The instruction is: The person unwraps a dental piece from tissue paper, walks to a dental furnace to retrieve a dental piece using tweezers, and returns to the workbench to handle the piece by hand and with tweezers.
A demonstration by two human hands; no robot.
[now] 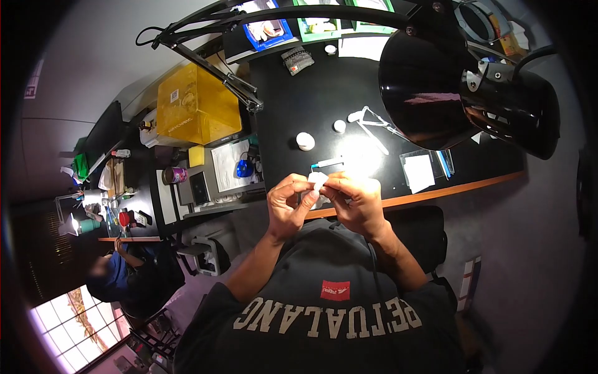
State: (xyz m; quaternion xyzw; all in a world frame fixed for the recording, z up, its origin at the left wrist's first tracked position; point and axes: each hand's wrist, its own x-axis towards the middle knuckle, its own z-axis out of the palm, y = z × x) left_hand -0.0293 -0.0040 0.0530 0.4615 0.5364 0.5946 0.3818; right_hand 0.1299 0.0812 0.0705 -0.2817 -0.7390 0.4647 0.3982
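Both of my hands meet in front of my chest, at the near edge of the black table [286, 100]. Between their fingertips is a small white piece [318, 179], soft-looking like tissue or cloth. My left hand [290, 207] pinches it from the left, and my right hand [356, 201] pinches it from the right. Just beyond the fingers lies a white stick-like tool [330, 162] with a blue-green end. A round white container [305, 141] stands farther back, with a smaller white one [339, 126] to its right.
A black lamp [423, 93] hangs over the table's right side. White paper [418, 173] lies near the right front edge. A yellow box [196, 105] stands at the left. Blue [268, 38] and green trays [319, 28] line the back. Another person [134, 274] sits at the far left.
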